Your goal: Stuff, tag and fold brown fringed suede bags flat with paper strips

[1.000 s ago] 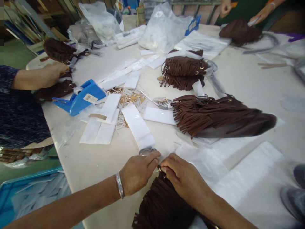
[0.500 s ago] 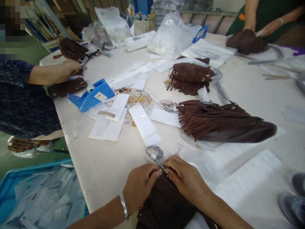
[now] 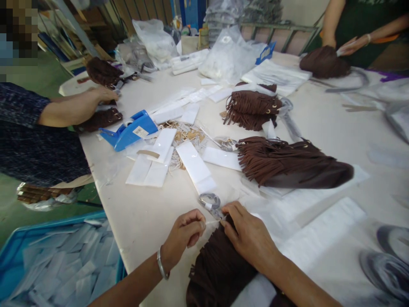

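Observation:
A dark brown fringed bag [image 3: 220, 260] lies at the table's near edge, under my right hand [image 3: 249, 234]. The right fingers pinch at the bag's top edge, beside a grey plastic-wrapped strap [image 3: 210, 200]; the exact part between them is hidden. My left hand [image 3: 187, 230], with a silver bangle at its wrist, is closed in a pinch left of the bag. From its fingertips a thin white string [image 3: 211, 221] runs taut to the right fingertips. A white sheet [image 3: 255, 292] lies against the bag near my right forearm.
More brown fringed bags [image 3: 294, 166] lie ahead. White folded papers [image 3: 195, 166], stringed tags [image 3: 188, 132] and a blue tape dispenser [image 3: 129, 130] are mid-table. A blue bin [image 3: 119, 268] of pale pieces stands lower left. Co-workers handle bags at left [image 3: 79, 106] and upper right [image 3: 354, 44].
My left hand has drawn away to the left from the bag's top, and a string now stretches between both hands. My right hand stays at the bag. The view has shifted slightly.

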Demonstrator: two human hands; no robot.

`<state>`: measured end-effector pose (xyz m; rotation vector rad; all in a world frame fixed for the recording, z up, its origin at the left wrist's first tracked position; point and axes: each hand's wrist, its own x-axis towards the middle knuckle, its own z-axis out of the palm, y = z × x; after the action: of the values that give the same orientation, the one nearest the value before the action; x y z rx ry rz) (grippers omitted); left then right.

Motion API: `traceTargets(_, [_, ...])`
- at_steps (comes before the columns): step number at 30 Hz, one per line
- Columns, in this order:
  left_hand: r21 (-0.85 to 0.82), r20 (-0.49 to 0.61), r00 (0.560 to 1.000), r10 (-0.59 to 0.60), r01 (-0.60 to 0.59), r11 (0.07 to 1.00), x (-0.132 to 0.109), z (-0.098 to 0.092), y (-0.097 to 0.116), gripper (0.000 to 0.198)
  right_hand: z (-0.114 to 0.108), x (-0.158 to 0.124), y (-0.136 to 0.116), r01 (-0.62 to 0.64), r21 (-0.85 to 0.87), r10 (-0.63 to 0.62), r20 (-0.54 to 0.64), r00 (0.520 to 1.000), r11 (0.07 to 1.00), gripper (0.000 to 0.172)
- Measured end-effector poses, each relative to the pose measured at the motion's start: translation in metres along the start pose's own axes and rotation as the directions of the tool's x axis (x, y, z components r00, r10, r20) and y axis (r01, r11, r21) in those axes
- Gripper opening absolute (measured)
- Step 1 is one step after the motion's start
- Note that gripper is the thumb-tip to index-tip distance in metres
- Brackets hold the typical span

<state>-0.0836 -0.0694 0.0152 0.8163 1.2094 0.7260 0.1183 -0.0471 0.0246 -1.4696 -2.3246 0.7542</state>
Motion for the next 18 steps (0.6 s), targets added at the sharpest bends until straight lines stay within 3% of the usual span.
traceTargets(3, [-0.042, 0.035, 0.999, 0.039, -0.037, 0.998, 0.002, 0.001, 0.005, 0.016, -0.004, -0.001, -0.005, 0.063, 0.002, -0.063, -0.024, 0.998, 0.998, 0.033])
traceTargets(7, [0.009, 0.074, 0.99, 0.122, -0.123, 0.992, 0.005, 0.006, 0.014, 0.019, -0.007, 0.003, -0.01, 0.117, 0.071, -0.121, 0.058, 0.991, 0.991, 0.021])
traceTargets(12, [-0.037, -0.014, 0.972, 0.236, -0.237, 0.971, 0.008, 0.01, 0.009, 0.022, -0.008, 0.009, -0.006, -0.037, 0.287, 0.032, 0.022, 0.999, 0.957, 0.013])
traceTargets(15, [-0.02, -0.007, 0.979, 0.204, -0.204, 0.979, 0.011, 0.017, 0.0, 0.039, -0.008, 0.009, -0.001, -0.191, 0.516, 0.167, 0.093, 0.981, 0.835, 0.015])
traceTargets(18, [0.048, 0.006, 0.986, 0.164, -0.164, 0.985, 0.015, 0.026, -0.004, 0.029, -0.009, 0.009, 0.0, -0.269, 0.632, 0.218, 0.16, 0.963, 0.727, 0.019])
